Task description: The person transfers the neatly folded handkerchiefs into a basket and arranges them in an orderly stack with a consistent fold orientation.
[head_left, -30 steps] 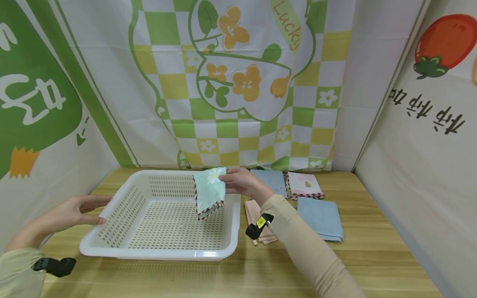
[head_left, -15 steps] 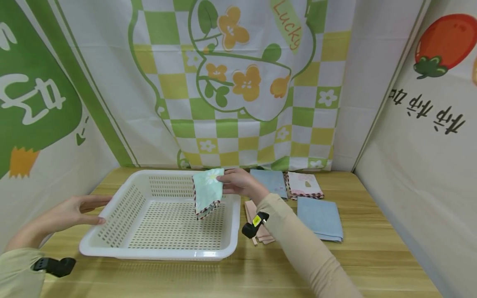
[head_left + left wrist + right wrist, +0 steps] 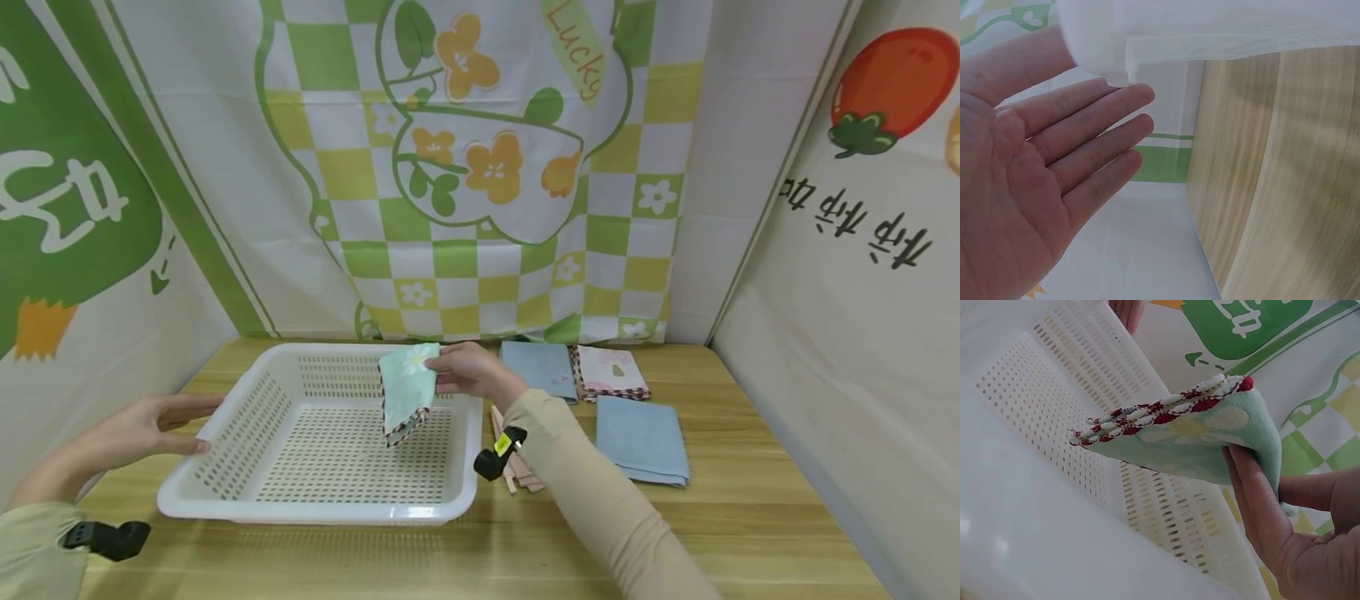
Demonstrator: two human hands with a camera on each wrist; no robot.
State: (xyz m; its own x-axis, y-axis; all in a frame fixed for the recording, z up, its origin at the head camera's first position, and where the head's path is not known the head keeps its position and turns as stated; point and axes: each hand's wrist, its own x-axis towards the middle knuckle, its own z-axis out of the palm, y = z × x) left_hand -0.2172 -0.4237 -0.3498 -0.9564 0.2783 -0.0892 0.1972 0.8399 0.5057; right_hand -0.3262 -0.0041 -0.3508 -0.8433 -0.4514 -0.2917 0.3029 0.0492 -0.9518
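Observation:
My right hand (image 3: 474, 371) pinches a folded mint-green towel (image 3: 407, 390) by its right side, over the right part of a white plastic basket (image 3: 315, 510). The towel has a white daisy and a dark red and white stitched edge. In the right wrist view, the thumb and fingers (image 3: 1254, 500) hold the folded layers, which tilt above the perforated basket floor. My left hand (image 3: 146, 433) lies at the basket's left rim, its thumb touching the rim. The left wrist view shows that hand's fingers (image 3: 1094, 128) straight, close under the rim.
Right of the basket on the wooden table (image 3: 750, 517) lie a folded blue towel (image 3: 641, 439), another blue towel (image 3: 538, 369) behind, a white-and-pink towel (image 3: 611, 371) with a checked edge, and a pink towel (image 3: 517, 475) partly hidden by the right wrist. Printed curtains stand around.
My right hand has moved slightly left with the mint-green towel, further over the basket. The left hand keeps its place at the rim.

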